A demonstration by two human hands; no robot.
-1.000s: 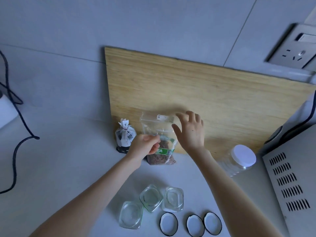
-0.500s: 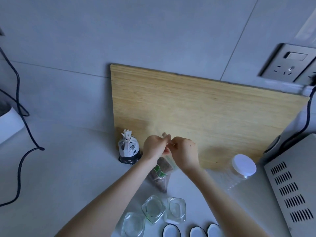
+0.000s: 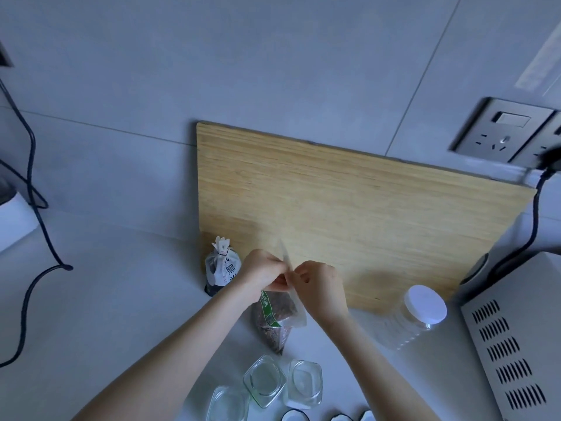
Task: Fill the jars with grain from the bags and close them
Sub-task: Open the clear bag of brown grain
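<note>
- The clear bag of brown grain (image 3: 273, 317) hangs below both hands, over the worktop (image 3: 106, 299) between the bamboo board (image 3: 364, 223) and the three open glass jars (image 3: 264, 379) near the front edge.
- The left hand (image 3: 261, 273) and right hand (image 3: 321, 287) each pinch the bag's top strip with curled fingers, close together, apparently to pull the mouth open.
- The film looks thin, soft and slippery, while the grain sags low and is probably weighty, so a hold on the top strip with support underneath should suit pouring.
- The jars look rigid and breakable, and their lids (image 3: 296, 416) lie off, at the front edge.
- A small tied bag (image 3: 223, 268) stands untouched by the board's left corner.
</note>
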